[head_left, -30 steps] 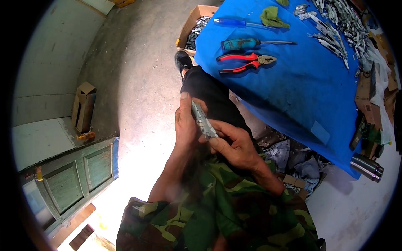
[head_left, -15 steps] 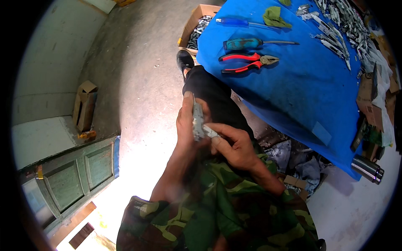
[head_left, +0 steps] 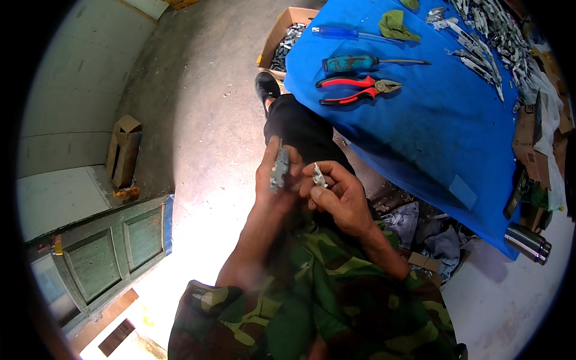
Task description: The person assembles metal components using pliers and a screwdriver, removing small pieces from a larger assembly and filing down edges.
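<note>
While the left hand (head_left: 267, 185) holds a narrow, oblong grey part (head_left: 279, 168) in its fingers, the right hand (head_left: 345, 201) pinches a small, irregular white-and-silver piece (head_left: 318, 176) just beside it, near the blue-covered counter (head_left: 414, 135).

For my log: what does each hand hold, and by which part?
Left hand: grey part, by its sides. Right hand: small whitish piece, between thumb and fingers; exact contact unclear.

"Where was there room for a hand?"
"Over the blue tabletop (head_left: 414, 144), from the pliers (head_left: 366, 90) down to the steel flask (head_left: 527, 242)."
"And what stood in the way?"
"Beyond the pliers lay two screwdrivers (head_left: 351, 63); metal scraps (head_left: 499, 33) were heaped far right; a dark trouser leg (head_left: 303, 129) stood between the left hand (head_left: 266, 181) and tabletop."
</note>
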`<action>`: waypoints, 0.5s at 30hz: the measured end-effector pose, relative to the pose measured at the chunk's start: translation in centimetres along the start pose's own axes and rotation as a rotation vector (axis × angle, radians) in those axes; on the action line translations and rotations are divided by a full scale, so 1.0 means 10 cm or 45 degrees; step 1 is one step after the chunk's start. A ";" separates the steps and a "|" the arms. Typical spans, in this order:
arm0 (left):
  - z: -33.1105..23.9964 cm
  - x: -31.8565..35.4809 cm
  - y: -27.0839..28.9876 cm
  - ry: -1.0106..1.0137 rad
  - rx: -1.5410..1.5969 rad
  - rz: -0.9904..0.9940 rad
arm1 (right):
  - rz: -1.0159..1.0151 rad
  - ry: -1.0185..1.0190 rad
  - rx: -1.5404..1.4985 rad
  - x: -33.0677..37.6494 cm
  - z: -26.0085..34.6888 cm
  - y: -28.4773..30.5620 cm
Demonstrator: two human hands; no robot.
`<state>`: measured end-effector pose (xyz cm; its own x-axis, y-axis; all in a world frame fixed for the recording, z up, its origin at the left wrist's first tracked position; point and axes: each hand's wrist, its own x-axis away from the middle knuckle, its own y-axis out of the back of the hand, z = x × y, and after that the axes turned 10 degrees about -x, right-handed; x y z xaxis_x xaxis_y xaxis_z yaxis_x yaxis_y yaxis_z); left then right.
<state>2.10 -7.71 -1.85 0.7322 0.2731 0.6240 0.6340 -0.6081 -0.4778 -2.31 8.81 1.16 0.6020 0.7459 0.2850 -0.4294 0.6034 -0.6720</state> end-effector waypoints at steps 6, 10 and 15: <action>0.00 0.09 -0.15 -0.177 -0.348 -0.216 | -0.024 -0.051 0.048 0.00 -0.01 0.03; -0.03 0.15 -0.21 -0.291 -0.528 -0.242 | -0.016 -0.147 0.053 -0.01 -0.02 0.08; -0.02 0.16 -0.21 -0.384 -0.604 -0.245 | -0.032 -0.200 0.026 0.00 -0.02 0.02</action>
<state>1.90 -6.16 0.30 0.6979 0.5689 0.4351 0.6324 -0.7747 -0.0015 -2.25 8.88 0.85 0.5008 0.7645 0.4059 -0.4302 0.6268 -0.6497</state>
